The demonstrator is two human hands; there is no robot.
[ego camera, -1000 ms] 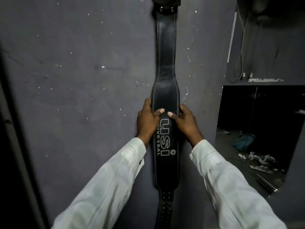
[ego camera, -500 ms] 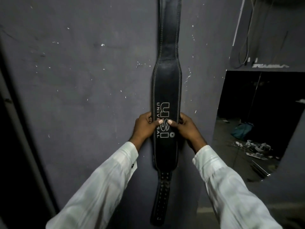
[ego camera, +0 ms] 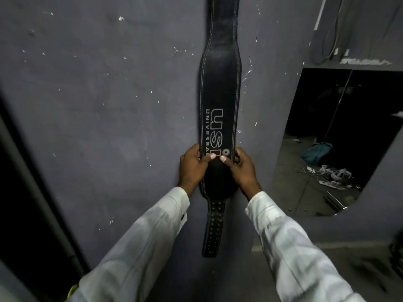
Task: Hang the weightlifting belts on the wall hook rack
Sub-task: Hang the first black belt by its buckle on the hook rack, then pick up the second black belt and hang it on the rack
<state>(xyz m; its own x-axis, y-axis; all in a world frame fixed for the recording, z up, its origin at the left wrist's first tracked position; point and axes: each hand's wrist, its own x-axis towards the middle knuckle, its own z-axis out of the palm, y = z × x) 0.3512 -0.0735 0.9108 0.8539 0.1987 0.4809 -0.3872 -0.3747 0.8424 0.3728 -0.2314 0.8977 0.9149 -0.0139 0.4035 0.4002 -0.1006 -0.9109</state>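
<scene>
**Squarely between the two hands: the belt (ego camera: pixel 219 94) runs straight up the wall (ego camera: pixel 98 105)**

Here the black weightlifting belt lies flat against the grey wall with its long axis vertical. Its upper end leaves the top of the picture, so the hook rack is not in view, and whether the belt is caught on a hook cannot be told.

The left hand (ego camera: pixel 193 166) grips the belt's left edge and the right hand (ego camera: pixel 242 168) grips its right edge. They sit level with each other on the wide padded part, just under the printed lettering. Each thumb presses on the front face, the two tips nearly meeting at the middle, and the fingers curl round the edge towards the wall. Neither hand is nearer than the other, because the belt sits centred between them.

Most of the belt's length lies above the hands. Only the narrow punched tail strap (ego camera: pixel 214 227) hangs below, between the two white sleeves. To the right, well apart, is a dark mirror or opening (ego camera: pixel 338 138); which of the two it is cannot be told.

The likely next move is to let go, and that depends on support from above. If the top is seated on a hook, the belt should hang plumb where it is. If not, it would slide down along its own axis, so easing both grips together looks wise.
</scene>
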